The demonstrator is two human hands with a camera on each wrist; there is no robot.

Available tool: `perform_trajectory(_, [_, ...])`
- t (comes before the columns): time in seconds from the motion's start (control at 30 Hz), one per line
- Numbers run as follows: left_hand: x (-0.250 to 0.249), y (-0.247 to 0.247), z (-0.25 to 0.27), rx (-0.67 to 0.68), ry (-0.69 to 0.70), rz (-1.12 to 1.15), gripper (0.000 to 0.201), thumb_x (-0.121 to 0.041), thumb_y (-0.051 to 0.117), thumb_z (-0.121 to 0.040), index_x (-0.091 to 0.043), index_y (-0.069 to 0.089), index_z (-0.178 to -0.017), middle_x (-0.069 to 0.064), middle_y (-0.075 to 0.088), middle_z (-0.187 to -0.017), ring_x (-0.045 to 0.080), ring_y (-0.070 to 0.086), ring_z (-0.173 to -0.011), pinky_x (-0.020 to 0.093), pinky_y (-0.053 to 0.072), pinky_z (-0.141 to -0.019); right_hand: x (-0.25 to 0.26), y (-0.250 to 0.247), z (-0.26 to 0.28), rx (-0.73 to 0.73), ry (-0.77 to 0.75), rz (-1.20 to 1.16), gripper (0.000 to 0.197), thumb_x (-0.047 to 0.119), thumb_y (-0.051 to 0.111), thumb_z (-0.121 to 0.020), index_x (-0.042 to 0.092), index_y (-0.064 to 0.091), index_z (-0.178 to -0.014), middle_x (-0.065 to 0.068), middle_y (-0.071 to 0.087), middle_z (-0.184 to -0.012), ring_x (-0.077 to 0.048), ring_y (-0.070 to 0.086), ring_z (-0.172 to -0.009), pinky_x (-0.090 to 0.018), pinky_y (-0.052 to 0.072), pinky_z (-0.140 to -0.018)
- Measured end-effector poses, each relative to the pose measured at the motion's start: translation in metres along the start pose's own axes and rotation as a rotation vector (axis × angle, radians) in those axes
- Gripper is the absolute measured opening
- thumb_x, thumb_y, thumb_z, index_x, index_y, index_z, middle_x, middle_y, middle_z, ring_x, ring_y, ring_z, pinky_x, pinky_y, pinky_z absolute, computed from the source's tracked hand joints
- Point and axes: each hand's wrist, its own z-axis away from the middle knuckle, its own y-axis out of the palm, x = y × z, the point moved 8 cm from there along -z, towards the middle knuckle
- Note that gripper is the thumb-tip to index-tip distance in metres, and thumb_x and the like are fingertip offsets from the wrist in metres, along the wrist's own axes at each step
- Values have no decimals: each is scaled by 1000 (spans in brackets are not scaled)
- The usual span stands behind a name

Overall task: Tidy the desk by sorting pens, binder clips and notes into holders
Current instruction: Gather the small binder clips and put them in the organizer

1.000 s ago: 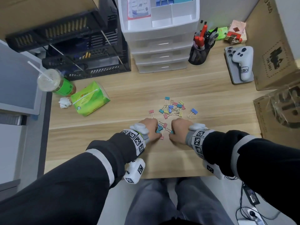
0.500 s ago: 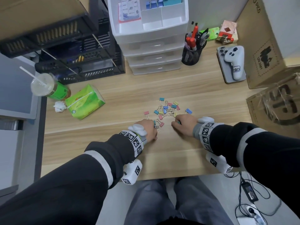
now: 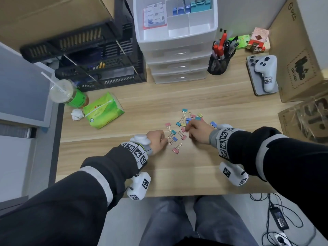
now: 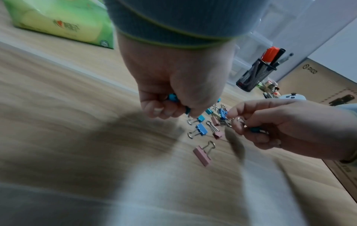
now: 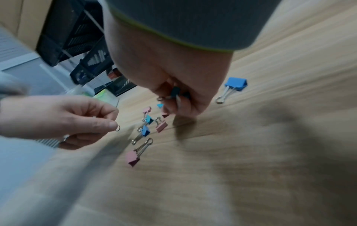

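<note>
Pale wooden worktop (image 3: 221,107): scattered binder clips (image 3: 184,125) lie well in front of the white drawer unit (image 3: 177,50). Left hand (image 3: 157,141) and right hand (image 3: 199,131) each have fingers clamped on clips.

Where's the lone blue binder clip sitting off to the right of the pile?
In the head view, the blue binder clip lies on the desk just beyond the right hand, at the pile's right edge.

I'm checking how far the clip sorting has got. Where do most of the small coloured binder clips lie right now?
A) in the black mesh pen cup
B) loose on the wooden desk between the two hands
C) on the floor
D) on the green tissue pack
B: the small binder clips lie scattered on the desk between the left hand and right hand.
</note>
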Motion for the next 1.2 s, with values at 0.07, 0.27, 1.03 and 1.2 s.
perform_trajectory(0.07, [11, -4, 9, -2, -6, 6, 13, -27, 57, -95, -18, 49, -88, 2, 54, -85, 22, 48, -79, 27, 29, -65, 15, 0, -1, -43, -66, 104, 33, 7, 32, -94, 23, 60, -104, 6, 63, -88, -21, 59, -83, -32, 49, -78])
perform_trajectory(0.27, [45, -22, 26, -59, -177, 17, 26, -26, 49, -96, -6, 65, -93, 13, 64, -92, 32, 59, -89, 27, 32, -66, 52, 22, -11, -8, -292, 568, 24, 19, 41, -94, 26, 59, -109, -1, 69, -105, -27, 63, -98, -31, 47, -76])
perform_trajectory(1.03, [-7, -27, -11, 72, -102, 38, 31, -10, 37, -102, -2, 64, -114, 8, 61, -104, 30, 61, -101, 30, 42, -79, 1, -33, 5, -4, -7, -308, 29, 6, 38, -93, 8, 59, -73, -7, 54, -52, -14, 38, -34, -15, 23, -35])
perform_trajectory(1.2, [-38, -14, -38, 144, -58, -47, 28, 1, 44, -94, -4, 67, -109, 6, 59, -104, 22, 49, -87, 25, 38, -78, -36, -37, 10, -13, 209, -663, 22, 3, 42, -86, 5, 57, -70, -11, 54, -58, -13, 33, -29, -12, 25, -36])
